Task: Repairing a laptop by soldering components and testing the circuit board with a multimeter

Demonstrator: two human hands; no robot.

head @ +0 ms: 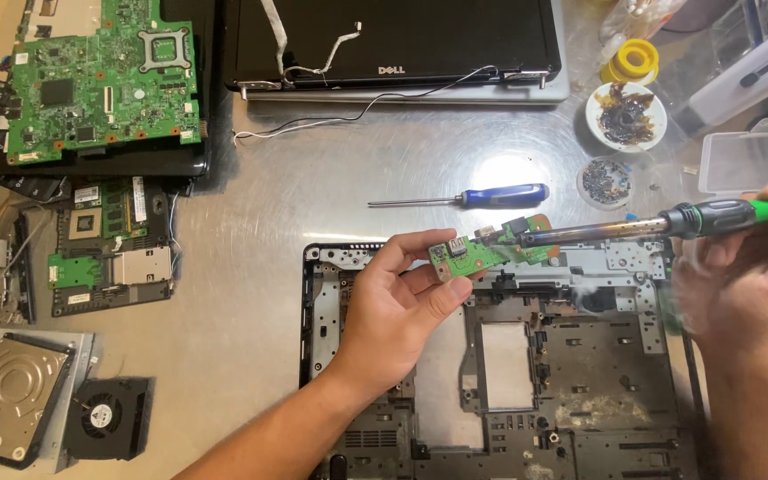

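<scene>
Nearest the camera, the left hand (397, 311) pinches a small green circuit board (491, 249) by its end between thumb and fingertips, lifted clear above a stripped black laptop base (508, 391), likely to expose its far end. Closed around a green-and-black-handled soldering iron (668, 222), the right hand (748, 284) lays the iron's tip on the board just beyond the left fingertips.

Work surface: brushed metal table (251, 231), scuffed. Bright overhead light glare right of table ctr. No walls/floor in view.
</scene>
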